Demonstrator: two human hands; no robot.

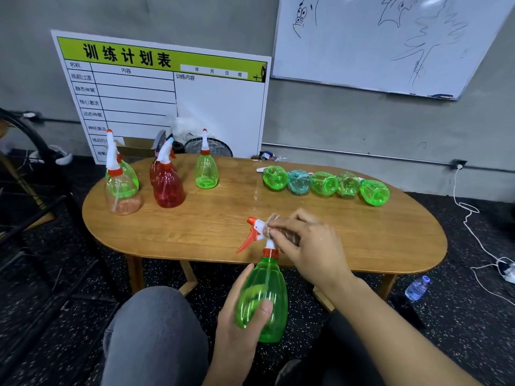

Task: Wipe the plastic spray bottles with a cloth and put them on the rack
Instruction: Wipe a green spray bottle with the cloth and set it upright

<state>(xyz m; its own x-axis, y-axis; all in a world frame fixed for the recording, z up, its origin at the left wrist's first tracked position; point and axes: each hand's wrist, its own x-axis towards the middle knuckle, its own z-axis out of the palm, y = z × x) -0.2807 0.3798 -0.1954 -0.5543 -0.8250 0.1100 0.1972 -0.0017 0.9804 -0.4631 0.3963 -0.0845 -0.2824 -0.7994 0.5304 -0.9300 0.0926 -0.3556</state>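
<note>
My left hand grips the body of a green spray bottle held upright in front of the table's near edge. Its white head with an orange trigger points left. My right hand holds a small brownish cloth pressed against the back of the spray head. Several bottles lie on their sides in a row at the table's right, mostly green and one blue. Several more stand upright at the left: a clear-orange one, red ones and a green one.
The oval wooden table fills the middle. A printed schedule board leans on the wall behind it, a whiteboard hangs at the right. A dark metal frame stands at left. A water bottle and cables lie on the floor at right.
</note>
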